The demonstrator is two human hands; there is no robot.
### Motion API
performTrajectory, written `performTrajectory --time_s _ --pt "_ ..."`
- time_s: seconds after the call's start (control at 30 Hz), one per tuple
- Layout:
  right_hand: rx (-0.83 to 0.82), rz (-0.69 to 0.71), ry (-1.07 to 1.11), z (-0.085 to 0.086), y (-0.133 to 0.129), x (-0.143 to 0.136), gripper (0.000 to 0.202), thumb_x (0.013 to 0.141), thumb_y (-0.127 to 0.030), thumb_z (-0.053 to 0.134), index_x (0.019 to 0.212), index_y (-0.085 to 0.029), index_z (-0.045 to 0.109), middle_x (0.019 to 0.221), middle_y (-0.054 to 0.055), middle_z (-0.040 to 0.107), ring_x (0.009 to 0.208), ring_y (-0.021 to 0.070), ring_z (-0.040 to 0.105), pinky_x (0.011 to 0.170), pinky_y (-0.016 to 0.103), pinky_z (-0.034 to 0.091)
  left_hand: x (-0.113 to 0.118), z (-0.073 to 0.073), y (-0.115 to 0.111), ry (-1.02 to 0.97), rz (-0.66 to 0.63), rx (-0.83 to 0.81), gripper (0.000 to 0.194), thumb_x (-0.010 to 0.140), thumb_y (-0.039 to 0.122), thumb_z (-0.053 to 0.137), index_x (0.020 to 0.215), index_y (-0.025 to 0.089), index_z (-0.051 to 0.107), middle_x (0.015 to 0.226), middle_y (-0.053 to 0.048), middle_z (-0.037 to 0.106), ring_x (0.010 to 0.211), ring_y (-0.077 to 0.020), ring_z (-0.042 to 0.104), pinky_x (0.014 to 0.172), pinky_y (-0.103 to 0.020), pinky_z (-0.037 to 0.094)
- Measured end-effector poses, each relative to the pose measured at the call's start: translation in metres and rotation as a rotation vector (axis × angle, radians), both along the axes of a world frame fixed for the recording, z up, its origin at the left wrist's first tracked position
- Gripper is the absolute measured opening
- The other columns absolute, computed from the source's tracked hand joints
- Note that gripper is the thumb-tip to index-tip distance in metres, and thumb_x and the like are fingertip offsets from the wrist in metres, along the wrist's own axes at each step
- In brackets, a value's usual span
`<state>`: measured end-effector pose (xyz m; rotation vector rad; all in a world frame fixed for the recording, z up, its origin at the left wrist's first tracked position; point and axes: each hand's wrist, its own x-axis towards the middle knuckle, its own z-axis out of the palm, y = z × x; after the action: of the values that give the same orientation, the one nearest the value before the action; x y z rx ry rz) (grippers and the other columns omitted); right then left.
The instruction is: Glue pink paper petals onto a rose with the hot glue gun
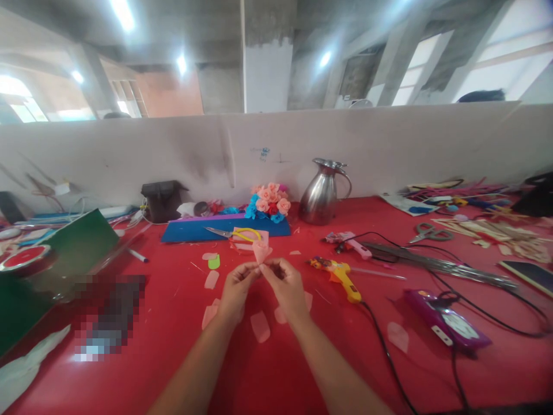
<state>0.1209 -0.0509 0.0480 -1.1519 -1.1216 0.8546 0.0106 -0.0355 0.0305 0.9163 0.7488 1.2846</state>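
Note:
Both my hands meet over the middle of the red table [173, 357]. Between their fingertips stands a small pink paper flower [261, 251], pinched at its base. My left hand [237, 288] is closed on it from the left, and my right hand [284, 285] from the right. Loose pink petals lie around and below my hands, one petal [260, 327] between my forearms. A lime green piece [214, 262] touches a pink one left of my hands. Yellow-handled scissors [246, 234] rest on a blue board [185, 230] just behind the flower.
A yellow glue gun [341, 278] and a pink glue gun [352, 243] lie to the right with black cables. Farther right are a purple power strip [447, 323] and grey scissors [432, 232]. A metal jug [320, 193] and a paper bouquet [270, 203] stand at the back.

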Motion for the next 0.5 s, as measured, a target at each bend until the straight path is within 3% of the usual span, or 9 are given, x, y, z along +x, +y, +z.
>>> performTrajectory --time_s 0.2,0.5 --pt "-0.007 0.02 0.072 0.002 -0.001 -0.001 0.021 0.071 -0.04 0.065 0.074 -0.02 0.059 0.067 0.0 0.06 0.063 0.0151 0.052 0.059 0.027 0.04 -0.001 0.0 0.0 0.004 -0.001 -0.013 0.022 0.065 0.029 0.072 0.082 0.016 0.068 0.083 -0.006 0.069 0.08 -0.0171 0.062 0.082 -0.03 0.042" --pt "0.013 -0.04 0.193 -0.001 -0.004 0.001 0.037 0.08 -0.046 0.053 0.055 -0.02 0.044 0.051 -0.005 0.04 0.048 0.0103 0.036 0.049 0.025 0.029 -0.006 -0.014 0.011 -0.046 0.085 -0.002 0.02 0.061 0.023 0.074 0.08 0.017 0.069 0.082 -0.004 0.07 0.083 -0.0161 0.061 0.083 -0.028 0.041"
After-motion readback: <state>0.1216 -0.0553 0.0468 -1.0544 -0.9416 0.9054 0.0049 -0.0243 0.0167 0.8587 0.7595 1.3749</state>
